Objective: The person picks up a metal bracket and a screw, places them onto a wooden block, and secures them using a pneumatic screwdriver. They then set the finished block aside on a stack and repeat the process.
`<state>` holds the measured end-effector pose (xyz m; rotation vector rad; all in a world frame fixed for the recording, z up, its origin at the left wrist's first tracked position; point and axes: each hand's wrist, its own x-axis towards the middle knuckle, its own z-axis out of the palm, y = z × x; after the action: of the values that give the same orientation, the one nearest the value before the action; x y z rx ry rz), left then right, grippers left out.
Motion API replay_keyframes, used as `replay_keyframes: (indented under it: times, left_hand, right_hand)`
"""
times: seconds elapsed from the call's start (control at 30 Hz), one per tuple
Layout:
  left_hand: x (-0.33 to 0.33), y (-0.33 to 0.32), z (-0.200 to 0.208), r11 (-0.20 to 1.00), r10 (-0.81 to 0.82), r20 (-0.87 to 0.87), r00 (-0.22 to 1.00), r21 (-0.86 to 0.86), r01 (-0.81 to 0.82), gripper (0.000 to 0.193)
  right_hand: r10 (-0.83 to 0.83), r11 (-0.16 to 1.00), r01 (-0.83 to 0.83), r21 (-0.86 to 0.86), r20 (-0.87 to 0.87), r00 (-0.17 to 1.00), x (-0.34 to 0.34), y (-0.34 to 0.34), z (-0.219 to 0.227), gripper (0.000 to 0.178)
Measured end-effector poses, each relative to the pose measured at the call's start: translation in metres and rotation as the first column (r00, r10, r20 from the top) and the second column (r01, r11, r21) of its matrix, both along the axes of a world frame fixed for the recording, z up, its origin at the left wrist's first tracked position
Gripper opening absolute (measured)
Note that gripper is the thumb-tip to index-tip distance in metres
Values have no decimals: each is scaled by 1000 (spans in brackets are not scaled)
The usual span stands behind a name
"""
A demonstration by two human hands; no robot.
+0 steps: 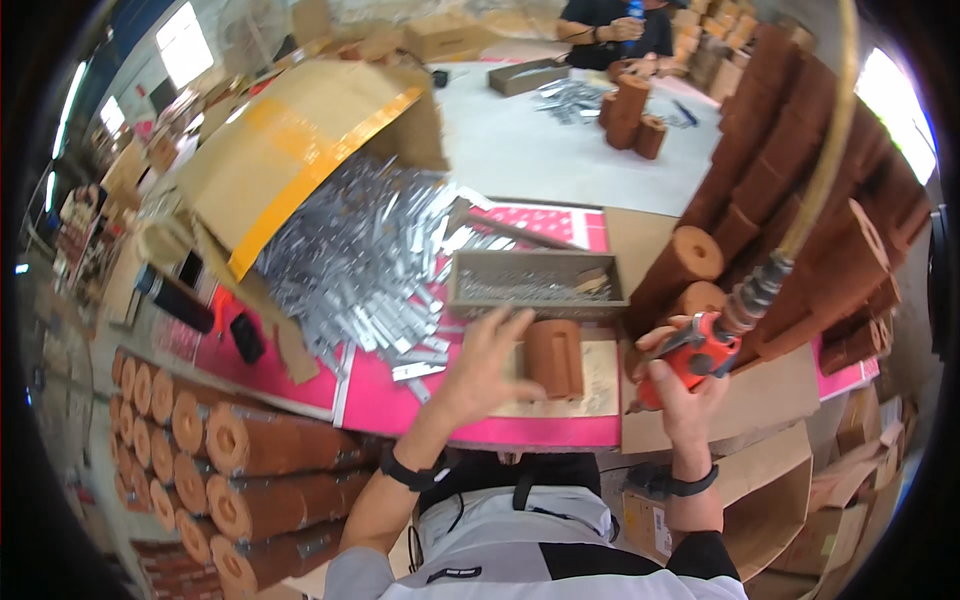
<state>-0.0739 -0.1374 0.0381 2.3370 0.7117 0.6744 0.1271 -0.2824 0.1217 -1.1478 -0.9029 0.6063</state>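
My left hand [485, 365] is just left of a short brown grooved cylinder [553, 358], its fingers spread and holding nothing. Whether the thumb touches the cylinder I cannot tell. That piece lies on a pale wooden board [600, 375] at the table's near edge. To its right, my right hand [688, 395] is wrapped round a red air-powered hand tool [700, 352], and a tan hose [828, 150] runs up from the tool's fitting. A grey-brown tray [538, 312] of small metal parts stands just beyond the cylinder.
A cardboard box [290, 130] spills flat metal strips [350, 250] at left. Brown cylinders [270, 440] are stacked at lower left, and more [780, 180] pile up at right. A hammer [515, 232] lies behind the tray. Across the white table [480, 130] sits another person [600, 35].
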Motion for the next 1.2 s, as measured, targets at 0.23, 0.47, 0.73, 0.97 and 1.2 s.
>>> replay_keyframes:
  times: [0.23, 0.47, 0.73, 0.97, 1.2]
  left_hand:
    - [-73, 74, -25, 821, 566, -75, 821, 146, -552, 37]
    - [-48, 97, -44, 823, 549, -250, 798, 329, -463, 45]
    - [-41, 110, -34, 843, 534, -379, 756, 313, -438, 40]
    - [-42, 118, -28, 789, 615, -186, 767, 169, -591, 32]
    - [-26, 58, 27, 783, 508, 257, 822, 259, -565, 20]
  right_hand:
    - [22, 1000, -22, -3, 10, 1000, 0, 2, -6, 51]
    - [42, 999, -41, -27, 11, 999, -6, 0, -5, 51]
    - [15, 1000, -15, -11, 30, 999, -1, -3, -9, 52]
    - [4, 999, -5, -40, -28, 1000, -3, -5, -4, 51]
    - [26, 999, -26, -40, 13, 1000, 4, -3, -5, 47]
